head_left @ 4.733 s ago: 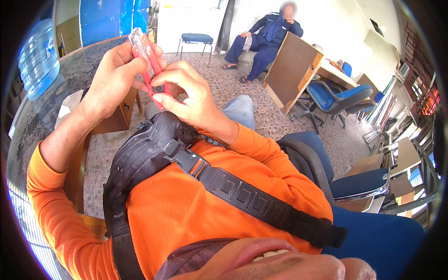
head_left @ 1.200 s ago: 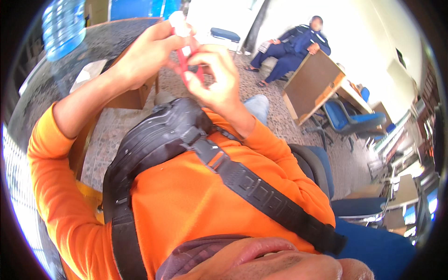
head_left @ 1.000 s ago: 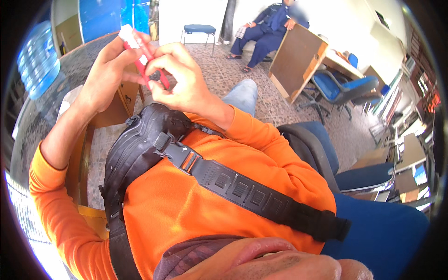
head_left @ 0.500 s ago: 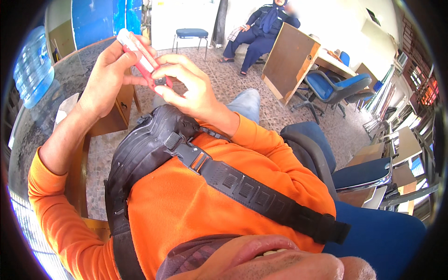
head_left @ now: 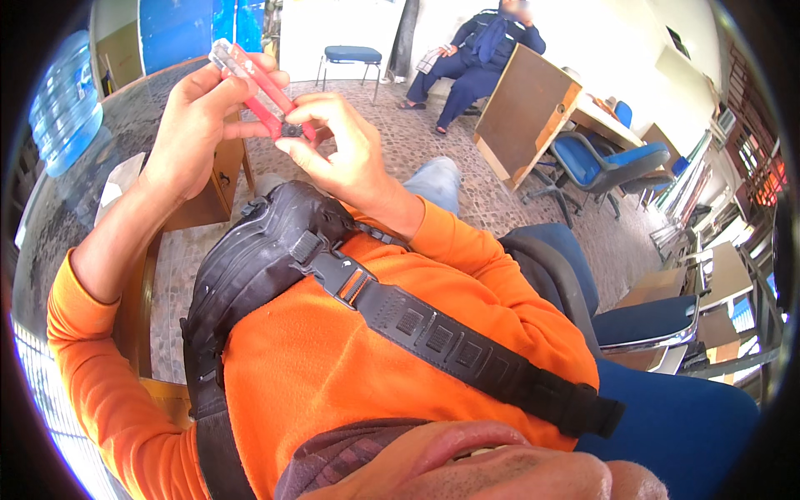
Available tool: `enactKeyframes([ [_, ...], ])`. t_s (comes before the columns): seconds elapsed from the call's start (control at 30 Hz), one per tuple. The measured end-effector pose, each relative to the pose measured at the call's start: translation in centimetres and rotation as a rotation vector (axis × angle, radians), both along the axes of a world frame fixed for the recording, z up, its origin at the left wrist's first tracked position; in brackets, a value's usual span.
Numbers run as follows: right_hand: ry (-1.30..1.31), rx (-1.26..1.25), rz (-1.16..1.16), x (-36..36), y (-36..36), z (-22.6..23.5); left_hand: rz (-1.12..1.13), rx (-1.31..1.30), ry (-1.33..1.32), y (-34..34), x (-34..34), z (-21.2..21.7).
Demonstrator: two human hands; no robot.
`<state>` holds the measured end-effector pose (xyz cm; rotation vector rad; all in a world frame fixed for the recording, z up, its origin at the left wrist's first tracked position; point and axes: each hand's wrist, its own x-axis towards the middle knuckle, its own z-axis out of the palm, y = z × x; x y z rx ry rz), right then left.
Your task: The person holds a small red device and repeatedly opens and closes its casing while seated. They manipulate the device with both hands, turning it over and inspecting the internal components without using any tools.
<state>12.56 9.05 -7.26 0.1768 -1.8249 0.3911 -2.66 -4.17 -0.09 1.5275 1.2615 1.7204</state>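
Up in front of my chest, both hands hold a slim red tool (head_left: 262,83) with a pale, shiny strip, tilted with its clear tip up and to the left. It looks like a box cutter, but the blade cannot be made out. My left hand (head_left: 193,125) is closed round its upper part, thumb and fingers on the red sides. At the lower end, the thumb and fingers of my right hand (head_left: 337,146) pinch next to a black knob (head_left: 291,130). Below the hands a black bag (head_left: 258,242) hangs across my orange sleeved top on a wide strap.
A dark desk (head_left: 58,225) with a large blue water bottle (head_left: 67,104) stands at the left. Further off are a blue stool (head_left: 352,55), a seated person (head_left: 483,58), a wooden desk (head_left: 527,112) and a blue office chair (head_left: 600,158). Stacked furniture (head_left: 721,283) fills the right.
The red tool has turned slightly in my hands, so its pale strip and black knob face me differently. My right fingers have shifted at its lower end. The view has moved a little.
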Motion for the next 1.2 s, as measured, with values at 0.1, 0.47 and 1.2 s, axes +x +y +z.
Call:
enactKeyframes([
  [0.1, 0.051, 0.081, 0.017, -0.1, 0.0, 0.4, 0.011, 0.002, -0.019, 0.2, 0.1, -0.2],
  [0.47, 0.026, -0.027, 0.055, 0.1, -1.0, 0.0, 0.042, -0.006, -0.029, -0.4, 0.5, 0.2],
  [1.2, 0.075, 0.054, 0.002, 0.1, -0.6, 0.2, 0.029, -0.011, 0.055, -0.5, 0.4, 0.4],
])
